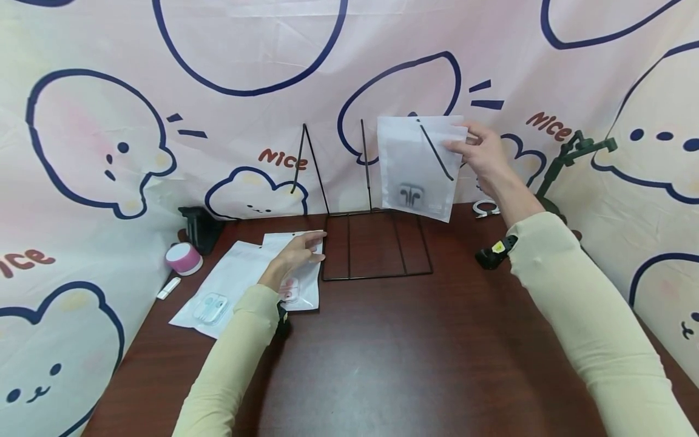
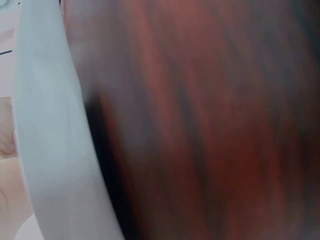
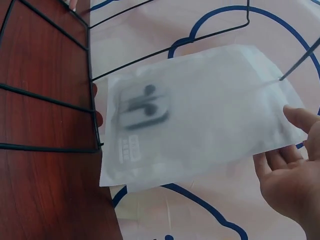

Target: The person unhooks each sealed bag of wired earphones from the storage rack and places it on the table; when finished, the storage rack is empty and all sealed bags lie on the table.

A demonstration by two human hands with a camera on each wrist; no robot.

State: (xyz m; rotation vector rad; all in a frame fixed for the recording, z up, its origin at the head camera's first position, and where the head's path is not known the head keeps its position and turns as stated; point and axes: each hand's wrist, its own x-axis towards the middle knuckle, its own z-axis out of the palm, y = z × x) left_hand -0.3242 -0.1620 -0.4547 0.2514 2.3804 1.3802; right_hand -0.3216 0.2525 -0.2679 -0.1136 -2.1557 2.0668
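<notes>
My right hand (image 1: 483, 152) pinches the right edge of a translucent white zip bag (image 1: 417, 173), its thumb in front and its fingers behind. Inside the bag sits a small case of dark earphones (image 3: 145, 105). A slanted prong of the black wire display rack (image 1: 377, 278) passes through the bag's top, so the bag hangs there upright. My left hand (image 1: 295, 258) touches the left edge of the rack's base with its fingertips. Under and beside this hand lie two more white bags, one with pale earphones (image 1: 211, 308), the other with pink earphones (image 1: 289, 290).
A pink and white tape roll (image 1: 184, 259), a white stick-like item (image 1: 168, 288) and a black holder (image 1: 201, 229) stand at the table's left. At the back right are a coiled white cable (image 1: 486, 209) and a green stand (image 1: 557, 170). A printed cloth (image 1: 246, 121) hangs behind.
</notes>
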